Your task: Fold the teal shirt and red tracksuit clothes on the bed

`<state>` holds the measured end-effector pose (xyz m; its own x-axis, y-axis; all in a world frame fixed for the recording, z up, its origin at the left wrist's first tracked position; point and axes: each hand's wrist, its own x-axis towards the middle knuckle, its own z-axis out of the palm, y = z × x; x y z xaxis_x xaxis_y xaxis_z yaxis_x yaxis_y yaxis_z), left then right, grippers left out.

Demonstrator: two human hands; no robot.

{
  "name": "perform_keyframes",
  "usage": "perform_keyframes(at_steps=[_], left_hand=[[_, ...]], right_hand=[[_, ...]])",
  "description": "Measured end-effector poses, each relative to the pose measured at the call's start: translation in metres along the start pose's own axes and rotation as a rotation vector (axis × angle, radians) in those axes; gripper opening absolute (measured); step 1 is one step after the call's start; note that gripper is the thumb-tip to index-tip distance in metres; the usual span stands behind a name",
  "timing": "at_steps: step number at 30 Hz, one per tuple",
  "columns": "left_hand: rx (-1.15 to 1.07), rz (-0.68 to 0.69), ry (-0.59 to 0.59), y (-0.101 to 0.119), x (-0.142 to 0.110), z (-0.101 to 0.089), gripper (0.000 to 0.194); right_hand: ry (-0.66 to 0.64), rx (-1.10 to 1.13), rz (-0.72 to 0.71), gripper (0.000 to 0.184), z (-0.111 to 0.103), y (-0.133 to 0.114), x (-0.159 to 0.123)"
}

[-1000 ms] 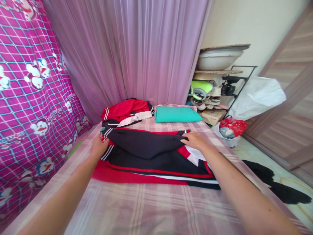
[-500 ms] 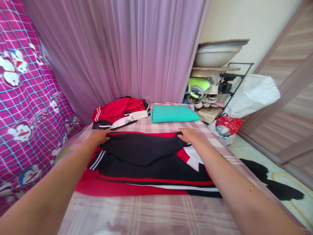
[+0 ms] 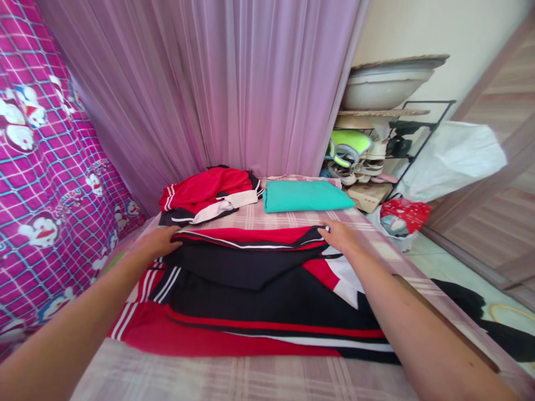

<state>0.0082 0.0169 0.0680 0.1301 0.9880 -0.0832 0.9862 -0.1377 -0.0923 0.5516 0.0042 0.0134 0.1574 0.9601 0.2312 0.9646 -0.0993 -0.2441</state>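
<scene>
A black, red and white jacket [image 3: 267,303] lies spread across the bed, with white-striped cuffs at its left end. My left hand [image 3: 163,240] pinches the far left part of its upper layer. At the far right, my right hand [image 3: 337,236] has its fingers closed on the same layer, where a white-edged black end shows. Between both hands the layer's far edge is turned over, showing a red band and a white stripe. Part of the fabric under my fingers is hidden.
Beyond the jacket lie a crumpled red and black garment [image 3: 209,189] and a folded teal cloth [image 3: 307,196]. Purple curtains [image 3: 251,83] hang behind the plaid bed [image 3: 209,379]. At right stand a shoe rack [image 3: 412,159] and white bag [image 3: 455,159].
More of the red band and white stripe along the far edge has turned into view. The jacket sits nearer me, with its red left sleeve end showing more. Both hands keep hold of the layer.
</scene>
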Motion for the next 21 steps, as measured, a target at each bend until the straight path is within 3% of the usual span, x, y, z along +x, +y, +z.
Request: perform_keyframes(at_steps=[5,10,14,19,21], left_hand=[[0.071,0.025,-0.016,-0.004,0.002,0.011,0.050],[0.098,0.113,0.089,0.001,-0.011,0.000,0.032],[0.060,0.100,0.170,0.003,-0.025,-0.005,0.025],[-0.053,-0.010,0.107,-0.008,-0.021,-0.005,0.038],[-0.045,-0.026,0.059,-0.009,-0.011,-0.003,0.047]], right_hand=[[-0.014,0.017,-0.237,0.036,-0.008,-0.011,-0.002],[-0.134,-0.164,-0.201,0.048,-0.013,-0.021,-0.003],[-0.212,-0.287,-0.244,0.031,-0.020,-0.026,0.006],[-0.055,-0.220,-0.149,0.034,-0.027,-0.020,0.016],[-0.052,-0.225,-0.095,0.035,-0.023,-0.022,0.016]])
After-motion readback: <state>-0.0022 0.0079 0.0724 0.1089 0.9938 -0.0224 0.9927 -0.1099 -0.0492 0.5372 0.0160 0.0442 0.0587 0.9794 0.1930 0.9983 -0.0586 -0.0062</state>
